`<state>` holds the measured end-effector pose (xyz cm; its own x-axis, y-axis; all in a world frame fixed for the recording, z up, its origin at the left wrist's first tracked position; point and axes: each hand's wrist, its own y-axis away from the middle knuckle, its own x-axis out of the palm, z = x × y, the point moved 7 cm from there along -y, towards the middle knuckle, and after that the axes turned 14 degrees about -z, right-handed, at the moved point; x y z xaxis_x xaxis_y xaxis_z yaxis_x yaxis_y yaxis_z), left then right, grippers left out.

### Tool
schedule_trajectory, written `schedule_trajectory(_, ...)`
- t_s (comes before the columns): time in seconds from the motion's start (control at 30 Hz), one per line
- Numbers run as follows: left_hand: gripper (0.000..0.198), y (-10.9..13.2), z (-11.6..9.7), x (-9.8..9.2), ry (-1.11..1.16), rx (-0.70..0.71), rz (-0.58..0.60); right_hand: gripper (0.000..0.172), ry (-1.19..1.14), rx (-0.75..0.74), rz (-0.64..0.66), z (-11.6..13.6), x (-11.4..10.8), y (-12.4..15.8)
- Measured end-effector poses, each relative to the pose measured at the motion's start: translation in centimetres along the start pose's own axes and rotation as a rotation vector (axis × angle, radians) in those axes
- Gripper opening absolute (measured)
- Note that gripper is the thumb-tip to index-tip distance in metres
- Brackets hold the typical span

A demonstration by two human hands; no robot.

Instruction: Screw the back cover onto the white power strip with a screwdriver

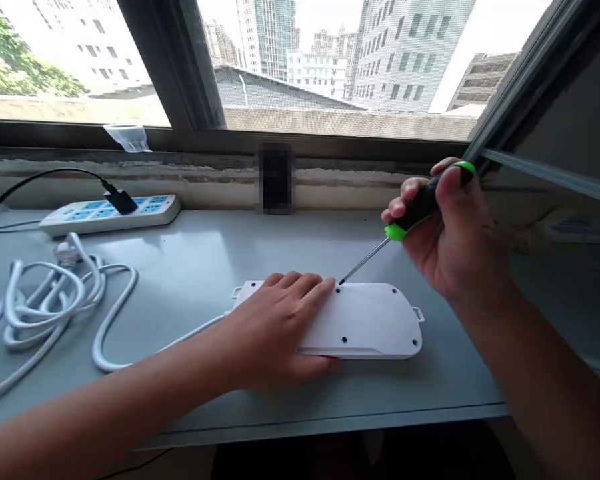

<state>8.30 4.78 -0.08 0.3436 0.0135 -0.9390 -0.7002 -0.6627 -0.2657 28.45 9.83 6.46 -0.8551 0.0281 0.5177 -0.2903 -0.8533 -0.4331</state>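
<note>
Head camera looks down on the right hand, its grip closed around a green-and-black screwdriver, the tip touching a screw hole in a white power strip. The left hand lies open and flat across the strip, which rests on the grey worktop.

A grey ledge carries a white power strip, coiled white cable and upturned power strip.

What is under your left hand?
The left hand lies on the back of a white power strip. Dark screw holes show beside it. The part of the strip under the hand is covered, so I can't see it.
</note>
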Motion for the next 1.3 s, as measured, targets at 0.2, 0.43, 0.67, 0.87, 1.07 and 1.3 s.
schedule_trajectory(0.2, 0.086, -0.1, -0.3, -0.2, 0.031, -0.005, 0.014, 0.02, 0.068, -0.009, 0.013, 0.0, 0.2, 0.2)
schedule_trajectory(0.43, 0.081, -0.1, -0.2, -0.2, 0.048, 0.0, -0.003, 0.019, 0.091, -0.023, 0.006, 0.2, 0.4, 0.5)
schedule_trajectory(0.67, 0.078, 0.0, -0.2, -0.3, 0.066, -0.006, -0.018, 0.02, 0.105, -0.012, 0.003, 0.0, 0.5, 0.9)
schedule_trajectory(0.87, 0.072, 0.1, -0.1, -0.2, 0.083, 0.0, -0.019, 0.024, 0.157, -0.069, 0.016, 0.4, 1.1, 1.3)
schedule_trajectory(1.07, 0.071, 0.0, -0.1, -0.1, 0.086, 0.017, -0.034, 0.025, 0.143, -0.091, 0.056, 0.5, 2.2, 1.8)
schedule_trajectory(1.3, 0.071, 0.0, -0.3, -0.2, 0.086, 0.005, -0.011, 0.034, 0.134, 0.067, 0.265, -0.5, 5.3, 0.3)
